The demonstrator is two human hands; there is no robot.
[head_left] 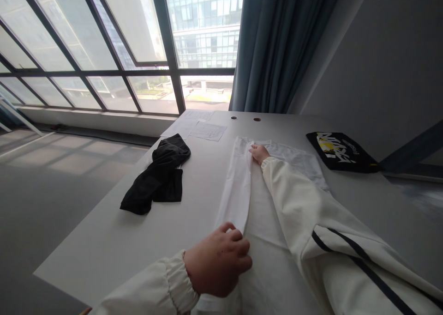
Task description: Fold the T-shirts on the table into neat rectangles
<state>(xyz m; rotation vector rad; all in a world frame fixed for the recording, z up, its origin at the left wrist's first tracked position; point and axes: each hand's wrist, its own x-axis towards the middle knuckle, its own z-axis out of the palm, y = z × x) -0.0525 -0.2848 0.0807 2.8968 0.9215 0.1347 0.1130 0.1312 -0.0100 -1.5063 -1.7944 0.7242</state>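
A white garment (238, 185) lies flat along the white table (104, 241), with one long side folded over toward the middle. My left hand (218, 262) is closed, pinching the near end of that folded strip. My right hand (259, 153) reaches far across and pinches the fold's far end near the collar. Both arms wear cream sleeves, the right one with dark stripes.
A crumpled black garment (157, 176) lies on the table's left part. A folded black item with yellow and white print (341, 151) sits at the right. Printed paper sheets (202, 125) lie at the far edge. Beyond are large windows and a blue curtain (277, 47).
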